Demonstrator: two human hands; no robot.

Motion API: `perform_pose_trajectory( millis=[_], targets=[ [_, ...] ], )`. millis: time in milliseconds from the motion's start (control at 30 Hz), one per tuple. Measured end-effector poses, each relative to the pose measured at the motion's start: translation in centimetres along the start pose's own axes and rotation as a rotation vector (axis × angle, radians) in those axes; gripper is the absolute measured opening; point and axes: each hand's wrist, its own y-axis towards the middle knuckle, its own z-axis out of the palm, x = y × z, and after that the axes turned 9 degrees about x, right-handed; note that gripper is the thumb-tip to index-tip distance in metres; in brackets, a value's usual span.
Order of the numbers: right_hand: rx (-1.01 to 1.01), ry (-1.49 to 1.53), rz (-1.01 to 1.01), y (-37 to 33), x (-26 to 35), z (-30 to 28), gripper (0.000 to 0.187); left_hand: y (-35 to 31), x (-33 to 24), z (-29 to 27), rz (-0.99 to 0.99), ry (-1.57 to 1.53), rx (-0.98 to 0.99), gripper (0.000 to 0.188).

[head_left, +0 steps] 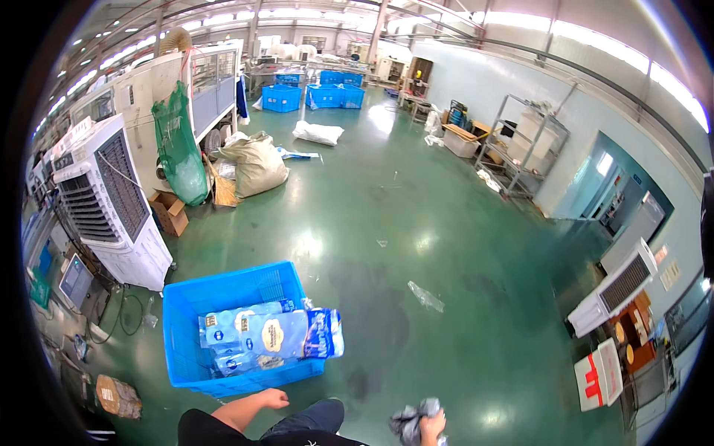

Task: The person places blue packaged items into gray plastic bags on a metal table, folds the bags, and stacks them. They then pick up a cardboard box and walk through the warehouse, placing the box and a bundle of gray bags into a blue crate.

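Observation:
My left hand (275,399) is closed in a loose fist just off the near right corner of a blue plastic crate (176,342), with nothing showing in it. Inside the crate lie several blue-and-white plastic-wrapped packs (277,334); the top one sticks out over the right rim. My right hand (433,427), at the lower edge, is shut on a crumpled grey plastic sheet or bag (407,424) that bunches out to its left. Part of that hand is cut off by the frame.
A clear plastic scrap (425,295) lies on the green floor. White air coolers stand left (111,201) and right (613,290). Farther off are a bulging beige sack (255,165), a broom (222,186), a white sack (318,133), blue crates (281,98) and a metal rack (513,160).

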Motion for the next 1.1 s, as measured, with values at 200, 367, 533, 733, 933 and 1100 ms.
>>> perform_pose_trajectory(
  millis=[200, 367, 533, 733, 933, 1100],
  targets=[
    [0.192, 0.042, -0.316, 28.6, 18.6, 2.8, 0.028, 7.1, 5.8, -6.5, -0.658, -0.161, 0.179, 0.04],
    [0.355, -0.121, -0.33, 43.2, 17.6, 4.5, 0.042, 20.8, 4.8, -14.9, -0.809, -0.6, -0.16, 0.029],
    [0.575, -0.17, 0.128, 48.9, 18.3, 5.2, 0.046, 34.7, -3.8, -35.3, -0.778, -0.407, 0.051, 0.059],
    [0.635, -0.172, 0.28, 63.3, 27.2, 12.8, 0.042, 57.1, -2.9, -56.1, -0.459, -0.678, -0.274, 0.046],
    [0.638, -0.134, 0.133, 89.4, 47.1, 26.0, 0.038, 69.1, -2.3, -79.3, -0.221, -0.447, -0.35, 0.042],
    [0.593, -0.052, -0.215, 111.8, 78.7, 37.1, 0.036, 70.6, 2.2, -88.7, -0.371, -1.104, -0.623, 0.022]
  ],
)
